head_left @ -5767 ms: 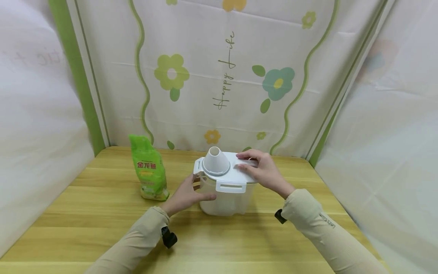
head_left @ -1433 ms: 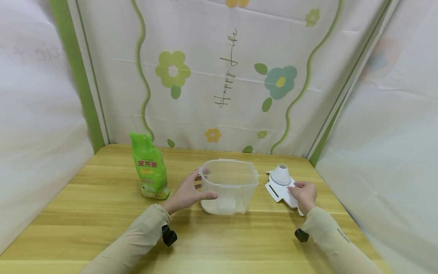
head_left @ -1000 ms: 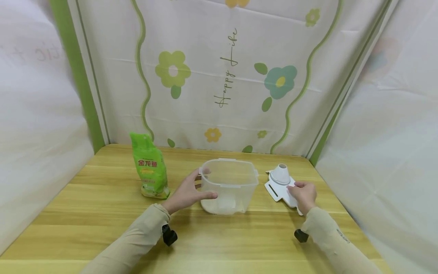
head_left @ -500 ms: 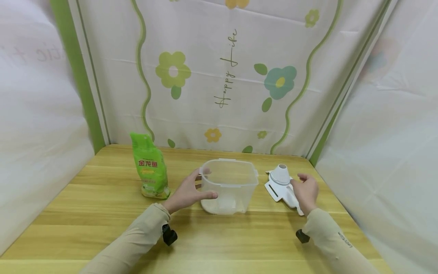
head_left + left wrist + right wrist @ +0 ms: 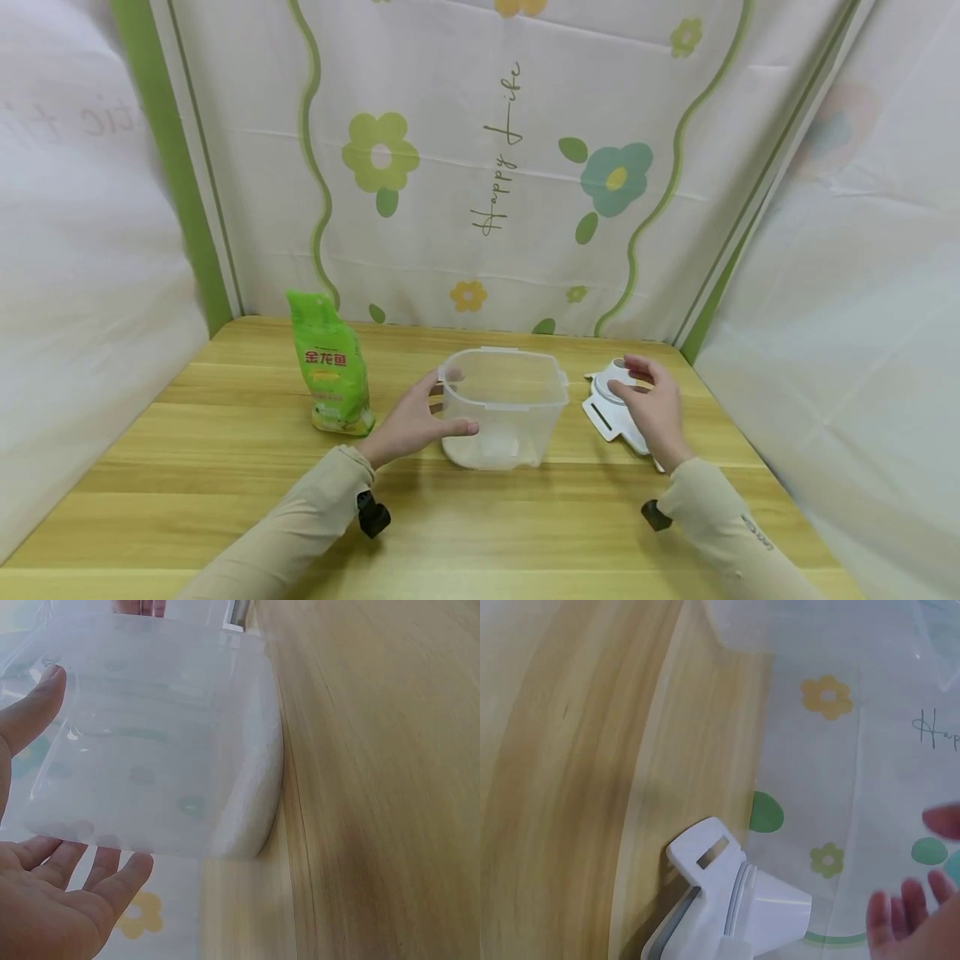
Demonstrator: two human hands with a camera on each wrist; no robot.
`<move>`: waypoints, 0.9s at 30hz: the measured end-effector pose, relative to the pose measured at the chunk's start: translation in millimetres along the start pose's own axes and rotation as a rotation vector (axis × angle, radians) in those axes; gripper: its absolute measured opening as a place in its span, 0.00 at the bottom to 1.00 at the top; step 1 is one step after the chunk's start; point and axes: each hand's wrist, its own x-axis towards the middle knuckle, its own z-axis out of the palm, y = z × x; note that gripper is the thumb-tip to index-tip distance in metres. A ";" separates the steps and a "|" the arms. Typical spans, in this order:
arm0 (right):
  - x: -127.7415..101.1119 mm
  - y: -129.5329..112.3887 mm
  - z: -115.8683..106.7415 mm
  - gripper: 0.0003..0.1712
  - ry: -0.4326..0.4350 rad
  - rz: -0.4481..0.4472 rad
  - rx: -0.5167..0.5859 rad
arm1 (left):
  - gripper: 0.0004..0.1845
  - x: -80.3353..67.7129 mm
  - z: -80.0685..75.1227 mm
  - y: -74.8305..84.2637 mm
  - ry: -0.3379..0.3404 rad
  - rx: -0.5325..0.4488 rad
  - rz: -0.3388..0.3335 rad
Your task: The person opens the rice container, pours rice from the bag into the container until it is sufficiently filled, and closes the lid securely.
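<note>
Flowery curtains hang behind a wooden table. On it, in the middle, stands a clear tub with no lid. Left hand holds the tub's left side, thumb and fingers around it. Right of the tub lies the white lid; right hand hovers over it, fingers loose, holding nothing. A green bag stands left of the tub.

On the light wooden table, the left hand holds the side of a clear plastic lidless container. The right hand hovers, fingers spread, over a white plastic lid with a cone spout. A green printed bag stands left.
</note>
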 end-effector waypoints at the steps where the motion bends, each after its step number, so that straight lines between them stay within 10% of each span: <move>1: -0.1 -0.7 0.8 0.30 -0.049 -0.029 0.031 | 0.49 0.0 0.0 0.0 0.000 -0.001 0.000; 11: -1.7 -2.4 6.9 0.47 -0.566 -0.156 0.345 | 0.48 -0.6 0.5 2.4 -0.003 0.006 -0.003; 27: -11.6 -8.1 34.5 0.57 -0.657 -0.050 0.405 | 0.49 -2.2 -0.1 5.5 -0.008 0.023 -0.002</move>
